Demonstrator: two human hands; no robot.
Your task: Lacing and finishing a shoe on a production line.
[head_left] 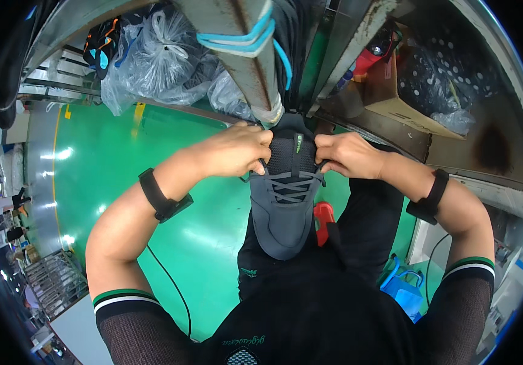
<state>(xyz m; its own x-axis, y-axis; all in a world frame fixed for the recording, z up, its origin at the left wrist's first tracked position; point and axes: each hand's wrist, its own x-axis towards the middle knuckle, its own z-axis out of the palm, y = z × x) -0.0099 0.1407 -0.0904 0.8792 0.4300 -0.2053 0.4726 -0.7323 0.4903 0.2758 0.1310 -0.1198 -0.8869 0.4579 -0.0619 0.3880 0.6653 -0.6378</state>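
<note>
A dark grey lace-up shoe (283, 222) lies over my lap with its toe toward me and its sole hidden. Crossed grey laces (290, 190) run below the black padded tongue (286, 152), which carries a small green label. My left hand (243, 149) is closed, with thumb and fingers pinching the shoe's upper edge on the left of the tongue. On the opposite edge, my right hand (349, 156) pinches in the same way. Lace ends or loops show close to both sets of fingertips; whether the fingers also grip them is hard to make out.
Just beyond the shoe rises a metal post (237, 55) wrapped in blue cord. Clear plastic bags (164, 55) fill a shelf at far left. A cardboard box (404, 109) sits on a right-hand shelf. Low at right is a blue stool-like object (404, 292); the floor (128, 158) is green.
</note>
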